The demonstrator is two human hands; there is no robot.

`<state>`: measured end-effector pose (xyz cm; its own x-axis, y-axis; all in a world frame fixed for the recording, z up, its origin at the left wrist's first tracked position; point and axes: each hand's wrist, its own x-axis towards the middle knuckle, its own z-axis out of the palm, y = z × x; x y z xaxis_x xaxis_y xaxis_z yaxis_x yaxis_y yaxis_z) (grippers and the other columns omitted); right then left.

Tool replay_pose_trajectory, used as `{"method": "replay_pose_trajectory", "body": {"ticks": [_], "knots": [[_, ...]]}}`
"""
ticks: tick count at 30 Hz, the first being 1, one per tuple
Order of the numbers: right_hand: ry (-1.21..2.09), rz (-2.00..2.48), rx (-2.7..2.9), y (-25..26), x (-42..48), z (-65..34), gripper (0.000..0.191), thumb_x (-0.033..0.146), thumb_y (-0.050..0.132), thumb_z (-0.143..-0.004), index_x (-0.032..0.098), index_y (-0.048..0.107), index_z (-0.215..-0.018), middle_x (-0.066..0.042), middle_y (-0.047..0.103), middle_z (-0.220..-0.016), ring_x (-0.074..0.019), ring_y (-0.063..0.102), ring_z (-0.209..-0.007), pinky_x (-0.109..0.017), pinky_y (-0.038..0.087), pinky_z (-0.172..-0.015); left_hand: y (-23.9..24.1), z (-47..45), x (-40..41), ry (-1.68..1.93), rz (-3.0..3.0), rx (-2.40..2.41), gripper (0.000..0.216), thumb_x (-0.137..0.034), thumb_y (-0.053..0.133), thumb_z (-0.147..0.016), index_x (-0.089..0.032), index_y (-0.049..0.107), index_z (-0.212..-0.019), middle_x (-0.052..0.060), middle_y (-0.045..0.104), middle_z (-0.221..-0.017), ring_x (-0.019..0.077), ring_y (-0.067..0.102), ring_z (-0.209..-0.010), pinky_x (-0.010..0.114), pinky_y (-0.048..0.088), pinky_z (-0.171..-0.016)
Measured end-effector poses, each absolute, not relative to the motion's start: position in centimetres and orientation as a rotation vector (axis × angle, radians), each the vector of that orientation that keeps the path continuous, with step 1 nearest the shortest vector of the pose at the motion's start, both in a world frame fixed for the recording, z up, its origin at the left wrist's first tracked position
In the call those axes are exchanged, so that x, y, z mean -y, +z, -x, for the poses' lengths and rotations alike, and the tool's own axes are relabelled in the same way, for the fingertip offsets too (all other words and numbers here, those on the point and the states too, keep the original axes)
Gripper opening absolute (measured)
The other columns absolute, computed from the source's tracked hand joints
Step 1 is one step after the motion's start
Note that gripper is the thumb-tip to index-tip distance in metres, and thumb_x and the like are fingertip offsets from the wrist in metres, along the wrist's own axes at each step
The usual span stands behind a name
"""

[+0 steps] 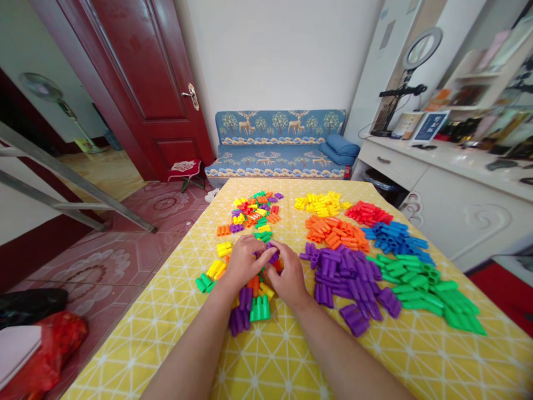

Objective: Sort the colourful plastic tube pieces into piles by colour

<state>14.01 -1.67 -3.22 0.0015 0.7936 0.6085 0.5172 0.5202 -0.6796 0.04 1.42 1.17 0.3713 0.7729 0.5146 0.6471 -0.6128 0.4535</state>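
Observation:
Both my hands meet over a mixed heap of coloured plastic blocks (252, 215) on the yellow tablecloth (291, 355). My left hand (242, 264) and my right hand (288, 276) are closed together on a purple block (273, 255) pinched between their fingertips. Loose purple, green, orange and yellow blocks (250, 305) lie under and around my wrists. To the right lie sorted piles: purple (350, 278), green (425, 289), blue (395, 239), orange (335, 232), red (368, 213) and yellow (318, 204).
A blue patterned sofa (278, 144) stands beyond the table's far edge. A red door (137, 83) is at the back left, a white cabinet (453, 194) with a ring light (420, 50) at the right. A red bag (54, 350) lies on the tiled floor at the left.

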Motion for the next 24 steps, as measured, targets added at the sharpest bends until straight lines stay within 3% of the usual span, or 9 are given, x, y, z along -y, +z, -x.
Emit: {"method": "replay_pose_trajectory", "body": {"ticks": [3, 9, 15, 19, 24], "knots": [[0.329, 1.099, 1.602, -3.0, 1.6, -14.0, 0.036, 0.022, 0.054, -0.083, 0.021, 0.056, -0.119, -0.009, 0.062, -0.113, -0.0228, 0.057, -0.109, -0.04, 0.046, -0.097, 1.0, 0.0, -1.2, 0.97, -2.469, -1.192, 0.044, -0.042, 0.042, -0.094, -0.018, 0.058, -0.061, 0.002, 0.056, -0.061, 0.0151, 0.052, -0.065, 0.028, 0.039, -0.07], [0.305, 1.103, 1.514, -2.6, 1.8, -14.4, 0.035, 0.028, 0.06, -0.084, 0.022, 0.054, -0.118, -0.008, 0.06, -0.111, -0.0217, 0.056, -0.107, -0.039, 0.046, -0.096, 0.6, 0.2, -1.5, 0.996, -2.323, -1.095, 0.045, -0.034, 0.026, -0.098, -0.016, 0.064, -0.081, 0.008, 0.065, -0.082, 0.018, 0.059, -0.08, 0.031, 0.044, -0.078], [0.31, 1.132, 1.499, -0.7, 3.0, -15.5, 0.036, 0.032, 0.059, -0.086, 0.023, 0.054, -0.121, -0.008, 0.062, -0.115, -0.0219, 0.058, -0.107, -0.04, 0.046, -0.095, -0.1, 0.3, -2.2, 0.775, -2.43, -1.057, 0.018, -0.023, 0.055, -0.082, -0.02, 0.073, -0.085, 0.006, 0.071, -0.088, 0.0211, 0.062, -0.089, 0.033, 0.046, -0.085], [0.262, 1.232, 1.496, 1.1, 3.8, -20.3, 0.033, 0.037, 0.058, -0.086, 0.023, 0.06, -0.117, -0.008, 0.066, -0.112, -0.0229, 0.061, -0.103, -0.041, 0.048, -0.091, -0.3, 0.4, -2.3, 0.738, -2.418, -1.051, 0.024, -0.025, 0.056, -0.082, -0.021, 0.074, -0.098, 0.006, 0.073, -0.098, 0.022, 0.062, -0.096, 0.036, 0.046, -0.09], [-0.013, 1.445, 1.436, 0.1, 4.3, -28.8, 0.038, 0.043, 0.061, -0.082, 0.022, 0.063, -0.113, -0.007, 0.066, -0.11, -0.0246, 0.061, -0.103, -0.045, 0.045, -0.096, -0.7, 0.6, -2.5, 0.755, -2.396, -1.077, 0.023, -0.031, 0.059, -0.082, -0.022, 0.075, -0.096, 0.006, 0.074, -0.098, 0.0223, 0.063, -0.098, 0.035, 0.046, -0.091]]}}
